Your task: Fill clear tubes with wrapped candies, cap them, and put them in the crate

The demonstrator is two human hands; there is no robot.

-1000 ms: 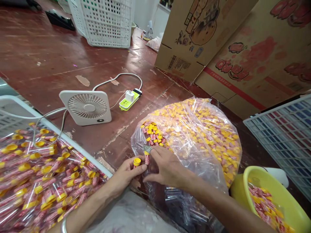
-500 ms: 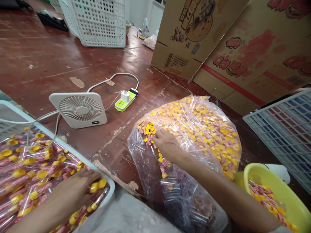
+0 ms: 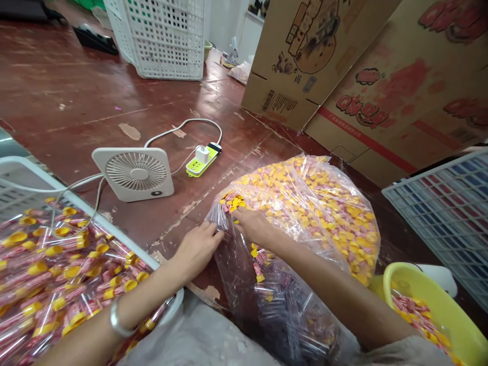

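A large clear plastic bag [image 3: 343,203] full of small yellow-capped pieces with red-and-white wrapping lies on the floor before me. My left hand [image 3: 200,246] is at the bag's left edge, fingers curled beside some clear plastic tubes [image 3: 221,217]; what they grip is hidden. Inside the bag's mouth, my right hand [image 3: 251,226] touches the small yellow-capped pieces [image 3: 233,201], its fingers bent together and partly hidden. More clear tubes [image 3: 278,300] lie in the bag's lower part. Under my left forearm, a white basket [image 3: 147,258] holds many clear tubes with yellow caps.
A white fan [image 3: 139,174] and a green power strip [image 3: 202,161] with cables stand beyond my left hand. At right are a yellow basin [image 3: 461,305] with capped pieces and a grey plastic crate [image 3: 438,203]. Cardboard boxes [image 3: 282,117] and a white crate [image 3: 168,46] stand behind.
My left hand has left the basket of filled tubes and moved right to the bag's edge, near my right hand. My right hand has stayed at the bag's mouth, shifting slightly.
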